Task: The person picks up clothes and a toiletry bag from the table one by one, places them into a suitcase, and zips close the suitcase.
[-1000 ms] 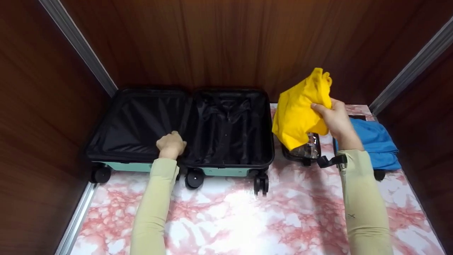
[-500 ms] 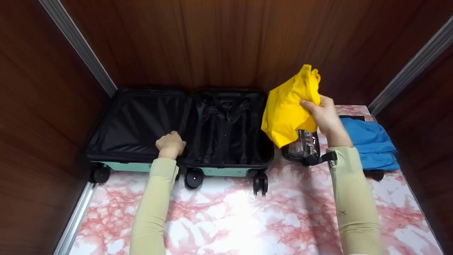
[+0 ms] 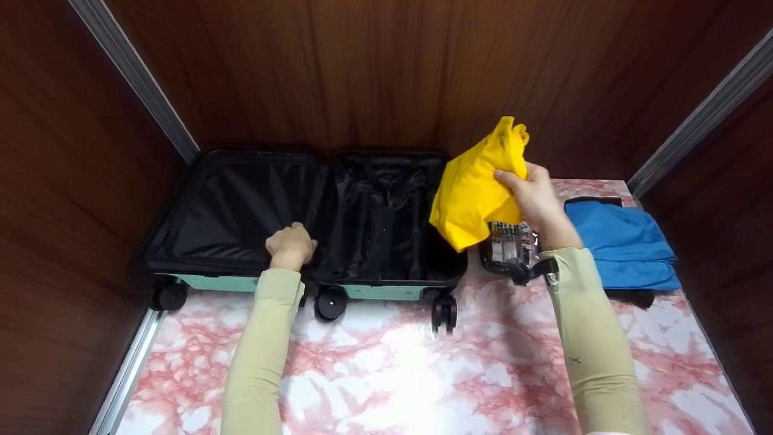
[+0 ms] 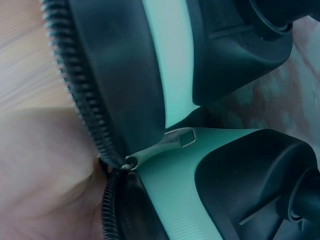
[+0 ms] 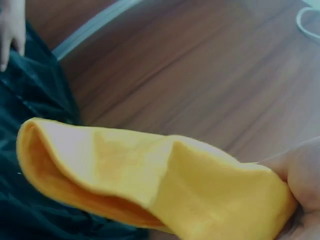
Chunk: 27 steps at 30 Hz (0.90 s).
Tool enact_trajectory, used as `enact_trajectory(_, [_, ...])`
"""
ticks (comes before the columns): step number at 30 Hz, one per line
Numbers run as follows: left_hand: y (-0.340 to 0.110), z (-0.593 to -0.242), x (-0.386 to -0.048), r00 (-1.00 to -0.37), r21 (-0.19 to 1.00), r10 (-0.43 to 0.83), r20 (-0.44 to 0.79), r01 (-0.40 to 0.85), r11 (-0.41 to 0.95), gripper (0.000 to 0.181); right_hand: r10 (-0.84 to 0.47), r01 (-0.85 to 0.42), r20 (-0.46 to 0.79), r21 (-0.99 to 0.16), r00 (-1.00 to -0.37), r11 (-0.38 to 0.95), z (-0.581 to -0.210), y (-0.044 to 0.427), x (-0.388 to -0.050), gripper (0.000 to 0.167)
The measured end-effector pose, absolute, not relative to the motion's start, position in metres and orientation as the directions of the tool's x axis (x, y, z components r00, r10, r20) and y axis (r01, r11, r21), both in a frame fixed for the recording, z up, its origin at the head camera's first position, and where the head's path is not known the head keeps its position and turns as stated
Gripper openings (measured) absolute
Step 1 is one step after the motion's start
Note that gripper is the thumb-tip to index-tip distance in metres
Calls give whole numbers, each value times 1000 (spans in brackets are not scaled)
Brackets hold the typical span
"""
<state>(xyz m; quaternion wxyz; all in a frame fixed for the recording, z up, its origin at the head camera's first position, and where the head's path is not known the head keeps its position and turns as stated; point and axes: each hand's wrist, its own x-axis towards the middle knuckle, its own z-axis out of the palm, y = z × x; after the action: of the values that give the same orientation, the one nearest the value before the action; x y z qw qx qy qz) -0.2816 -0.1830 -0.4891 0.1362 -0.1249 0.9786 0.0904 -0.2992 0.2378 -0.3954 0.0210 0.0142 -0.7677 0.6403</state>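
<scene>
1. Behind everything, a wood wall (image 3: 386, 72) rises from the red-and-white surface (image 3: 386, 374).
2. The suitcase (image 3: 386, 235) lies open against it, black inside with a green shell; its left half is covered flat, its right half hollow.
3. Both arms reach forward from the near edge: the left sleeve (image 3: 259, 350) runs to the suitcase's middle, while the right sleeve (image 3: 595, 332) slants up and left.
4. The blue cloth (image 3: 619, 248) lies folded at far right, more of it uncovered than a second ago.
5. The yellow cloth (image 3: 480, 187) hangs in the air over the suitcase's right rim; a second ago it was farther right, over the pouch.
6. The pouch (image 3: 507, 251) sits just right of the suitcase, partly hidden.
7. Of the hands, the right hand (image 3: 536, 192) grips the yellow cloth, thumb on the near face, and has travelled left with it. The left hand (image 3: 291, 243) rests at the fold between the halves, where it was before; whether its fingers grip anything I cannot tell.
8. Beside the left hand, the zip (image 4: 80, 95) lines the suitcase's edge.
</scene>
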Motion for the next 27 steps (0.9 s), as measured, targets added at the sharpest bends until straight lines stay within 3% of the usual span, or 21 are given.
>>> enact_trajectory(27, [-182, -488, -284, -929, 142, -231, -289, -280, 949, 59, -65, 4, 0, -998, -998, -57, -416, 190, -306, 33])
